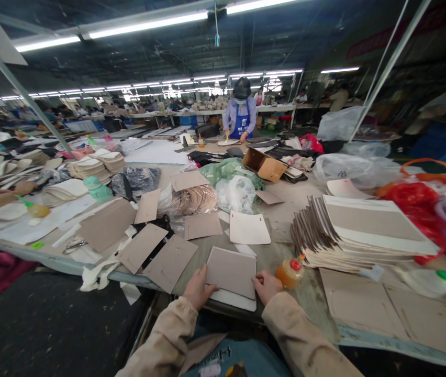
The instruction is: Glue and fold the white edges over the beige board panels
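A grey-brown flat panel [231, 271] lies on a white-faced panel [234, 299] at the table's near edge, the white showing below it. My left hand [198, 288] grips the left side of the grey-brown panel, thumb on top and fingers along the edge. At its right edge, my right hand [267, 287] has thumb and fingers pinched together on the rim. Just right of that hand stands a squeeze bottle [290, 272] of amber liquid with a red cap. Behind the panels lies a white slotted piece [249, 228].
A tall stack of panels [372, 225] stands at right, with a green-capped bottle [427, 281] before it. Loose brown sheets [170, 261] lie at left. Plastic bags [236, 193] and an open cardboard box [264, 164] are behind. Across the table works a person in a blue apron [242, 123].
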{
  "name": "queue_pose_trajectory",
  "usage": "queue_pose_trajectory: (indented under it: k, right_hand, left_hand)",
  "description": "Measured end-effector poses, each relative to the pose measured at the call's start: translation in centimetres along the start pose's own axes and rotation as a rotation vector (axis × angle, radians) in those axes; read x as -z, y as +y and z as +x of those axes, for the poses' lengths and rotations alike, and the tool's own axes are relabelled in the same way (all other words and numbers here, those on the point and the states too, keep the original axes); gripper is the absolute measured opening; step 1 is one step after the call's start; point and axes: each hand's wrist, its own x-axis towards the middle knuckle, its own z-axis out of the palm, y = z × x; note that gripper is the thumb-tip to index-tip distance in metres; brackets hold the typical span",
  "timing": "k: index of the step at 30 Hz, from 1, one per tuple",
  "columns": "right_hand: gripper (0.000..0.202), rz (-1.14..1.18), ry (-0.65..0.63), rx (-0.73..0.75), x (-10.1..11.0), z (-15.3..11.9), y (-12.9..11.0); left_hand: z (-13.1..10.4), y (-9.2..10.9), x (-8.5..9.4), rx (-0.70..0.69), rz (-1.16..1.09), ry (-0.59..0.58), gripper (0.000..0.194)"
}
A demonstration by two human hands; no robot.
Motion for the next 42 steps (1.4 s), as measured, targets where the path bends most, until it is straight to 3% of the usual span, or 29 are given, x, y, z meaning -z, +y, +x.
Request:
queue_pose_trajectory:
  k: [13, 19, 26, 42]
  right_hand:
    - [0.017, -0.011, 0.020, 0.027, -0.4, 0.1, 0.3]
    - [0.015, -0.001, 0.044, 0.050, -0.6, 0.1, 0.6]
    - [0.014, 0.009, 0.058, 0.071, -0.9, 0.2, 1.0]
    - [0.013, -0.017, 0.070, 0.082, -1.0, 0.1, 0.8]
  left_hand:
    - [-0.3, 0.2, 0.2, 0.009, -0.006, -0.009, 0.079]
    - [-1.1, 1.4, -0.2, 0.046, 0.042, 0.011, 0.110]
    - [-1.4, 2.9, -0.4, 0.121, 0.140, 0.041, 0.102]
    - [-1.3, 3.0, -0.6, 0.115, 0.215, 0.086, 0.098]
